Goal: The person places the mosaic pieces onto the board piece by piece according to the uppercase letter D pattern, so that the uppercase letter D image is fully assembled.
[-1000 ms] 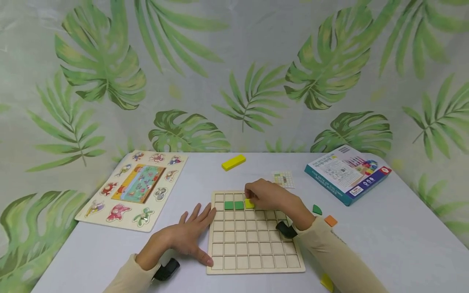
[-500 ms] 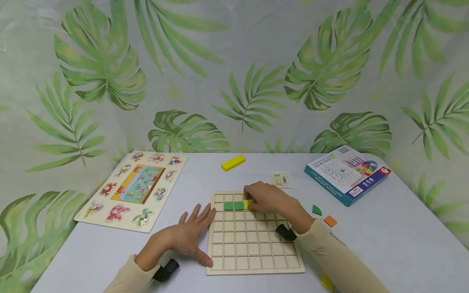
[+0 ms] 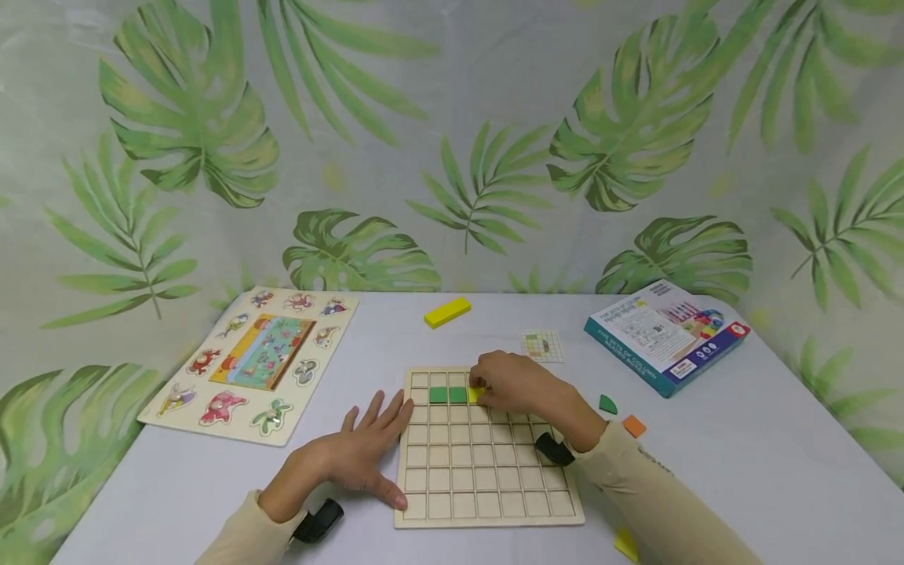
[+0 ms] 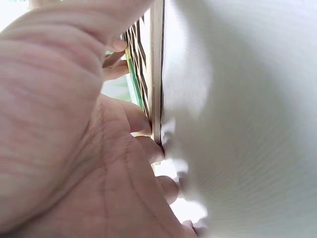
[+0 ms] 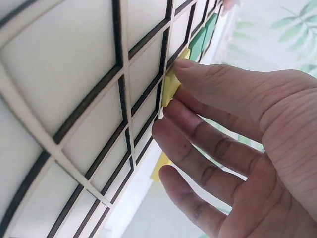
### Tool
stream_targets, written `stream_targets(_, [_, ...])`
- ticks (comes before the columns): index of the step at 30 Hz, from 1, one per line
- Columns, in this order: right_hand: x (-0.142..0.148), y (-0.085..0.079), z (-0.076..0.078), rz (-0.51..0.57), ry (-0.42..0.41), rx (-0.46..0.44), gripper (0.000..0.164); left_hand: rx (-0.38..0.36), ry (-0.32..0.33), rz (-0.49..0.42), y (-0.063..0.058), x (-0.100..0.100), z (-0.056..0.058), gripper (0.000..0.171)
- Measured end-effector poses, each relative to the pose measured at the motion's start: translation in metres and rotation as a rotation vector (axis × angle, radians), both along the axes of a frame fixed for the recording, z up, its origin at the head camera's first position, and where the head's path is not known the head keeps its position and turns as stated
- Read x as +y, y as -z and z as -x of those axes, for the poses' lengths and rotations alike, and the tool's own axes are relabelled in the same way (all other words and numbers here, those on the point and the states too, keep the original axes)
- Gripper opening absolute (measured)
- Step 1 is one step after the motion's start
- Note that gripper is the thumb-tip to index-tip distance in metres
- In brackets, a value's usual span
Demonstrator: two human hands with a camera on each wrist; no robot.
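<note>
A wooden grid board (image 3: 452, 455) lies flat on the table. Two green square tiles (image 3: 439, 395) sit side by side in its second row from the far edge. To their right, my right hand (image 3: 521, 382) pinches a yellow tile (image 5: 171, 88) between thumb and fingers at the board. The right hand partly hides this tile in the head view. My left hand (image 3: 360, 455) is spread along the board's left edge, with fingertips and thumb touching it. In the left wrist view the palm fills much of the frame beside the board's edge (image 4: 156, 69).
A small grid pattern card (image 3: 542, 345) and a yellow block (image 3: 448, 312) lie beyond the board. A green piece (image 3: 607, 404), an orange piece (image 3: 634, 426) and a yellow piece (image 3: 625, 543) lie rightward. An animal puzzle board (image 3: 297, 416) is left; a box (image 3: 667, 337) is back right.
My right hand has shifted slightly toward me while staying at the yellow tile. The left hand keeps its place on the board's edge. The whole head view has drifted slightly.
</note>
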State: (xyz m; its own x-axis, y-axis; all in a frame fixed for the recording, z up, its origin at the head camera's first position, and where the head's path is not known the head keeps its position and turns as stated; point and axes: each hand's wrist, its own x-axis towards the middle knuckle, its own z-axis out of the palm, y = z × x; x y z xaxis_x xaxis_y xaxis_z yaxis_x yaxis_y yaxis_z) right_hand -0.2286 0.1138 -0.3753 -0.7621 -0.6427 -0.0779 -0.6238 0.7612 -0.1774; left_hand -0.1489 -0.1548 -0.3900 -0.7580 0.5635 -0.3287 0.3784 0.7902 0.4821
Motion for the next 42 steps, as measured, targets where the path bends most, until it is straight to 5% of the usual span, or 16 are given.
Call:
stream_targets(21, [0.011, -0.003, -0.003, -0.016, -0.001, 0.034, 0.021, -0.018, -0.009, -0.004, 0.002, 0.005, 0.003, 0.126])
stream_targets(29, [0.048, -0.012, -0.016, 0.05, 0.015, 0.019, 0.025, -0.021, 0.002, 0.011, -0.001, 0.006, 0.003, 0.136])
stream_targets(42, [0.116, -0.015, -0.031, 0.088, 0.158, -0.019, 0.028, -0.014, -0.008, 0.008, -0.002, 0.008, 0.001, 0.139])
